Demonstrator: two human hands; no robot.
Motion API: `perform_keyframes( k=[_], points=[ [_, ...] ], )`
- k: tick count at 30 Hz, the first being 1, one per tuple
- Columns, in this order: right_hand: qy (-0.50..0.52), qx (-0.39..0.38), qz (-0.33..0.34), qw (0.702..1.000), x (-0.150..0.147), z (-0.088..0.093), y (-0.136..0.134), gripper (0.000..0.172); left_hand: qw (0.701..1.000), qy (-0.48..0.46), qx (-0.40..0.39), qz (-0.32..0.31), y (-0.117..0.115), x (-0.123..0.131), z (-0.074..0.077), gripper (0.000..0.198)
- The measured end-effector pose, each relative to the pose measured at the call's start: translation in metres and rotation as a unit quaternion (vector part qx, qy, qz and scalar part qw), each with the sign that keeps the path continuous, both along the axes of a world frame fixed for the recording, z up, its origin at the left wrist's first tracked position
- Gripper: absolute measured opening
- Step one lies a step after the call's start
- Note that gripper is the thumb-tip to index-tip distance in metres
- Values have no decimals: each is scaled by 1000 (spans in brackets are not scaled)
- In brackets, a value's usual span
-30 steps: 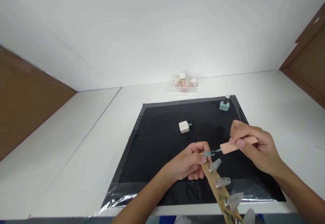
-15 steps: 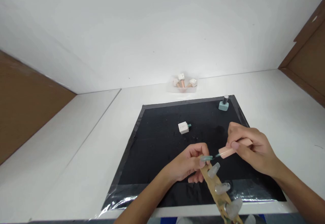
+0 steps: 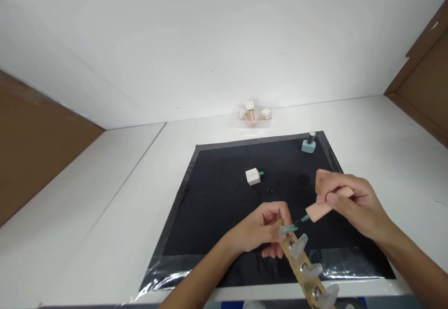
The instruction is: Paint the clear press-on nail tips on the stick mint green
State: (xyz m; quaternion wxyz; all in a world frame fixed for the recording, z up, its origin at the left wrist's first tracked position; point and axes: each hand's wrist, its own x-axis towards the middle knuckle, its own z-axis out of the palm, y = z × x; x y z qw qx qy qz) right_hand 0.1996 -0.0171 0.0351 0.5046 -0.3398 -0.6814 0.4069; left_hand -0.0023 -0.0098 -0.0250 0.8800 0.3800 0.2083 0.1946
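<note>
Your left hand (image 3: 261,227) pinches the far end of a tan strip (image 3: 296,263) between thumb and fingers, right beside a green-coated nail tip (image 3: 289,228). Your right hand (image 3: 350,201) closes around a peach brush handle (image 3: 325,207), held like a pen, with its green-wet brush (image 3: 305,218) pointing left and slightly nearer to you.

The relation that matters is brush to nail. The green nail tip lies left of the brush, long axis running left to right, its free end facing your right hand. The brush comes in from the right and a little farther away, slanting down to that free end; whether the bristles touch it, you can't tell from here. Your left thumb sits against the nail's base, so the left hand is the nearer one.

The strip runs from your left hand toward you and to the right, carrying uncoated nail tips (image 3: 298,246) that stick out rightward. Beyond your hands, on the black mat (image 3: 210,192), a white bottle (image 3: 252,176) lies with its green neck facing right; a teal bottle (image 3: 308,146) stands at the far right.
</note>
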Motion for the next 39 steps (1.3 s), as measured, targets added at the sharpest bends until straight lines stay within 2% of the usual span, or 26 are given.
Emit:
perform_keyframes(
  k=[5, 10, 16, 21, 27, 36, 39],
  points=[
    [-9, -31, -14, 999, 1, -2, 1, 22, 1000, 6, 26, -1, 0, -2, 3, 41],
    [0, -33, 30, 999, 2, -1, 1, 21, 997, 39, 69, -1, -1, -5, 5, 40],
    [31, -65, 35, 997, 2, -3, 3, 22, 993, 42, 108, 0, -2, -6, 8, 36],
    [9, -96, 42, 994, 1, -3, 3, 25, 989, 43, 141, 3, -2, -6, 11, 28],
    [13, -91, 62, 994, 0, -3, 3, 23, 980, 47, 192, 2, -1, -6, 11, 22],
    [18, -132, 64, 989, -1, -3, 1, 23, 974, 35, 223, -1, 0, -4, 10, 24],
    [38, -118, 60, 990, -1, -4, 0, 23, 976, 34, 215, 3, 0, -4, 9, 22]
  ],
)
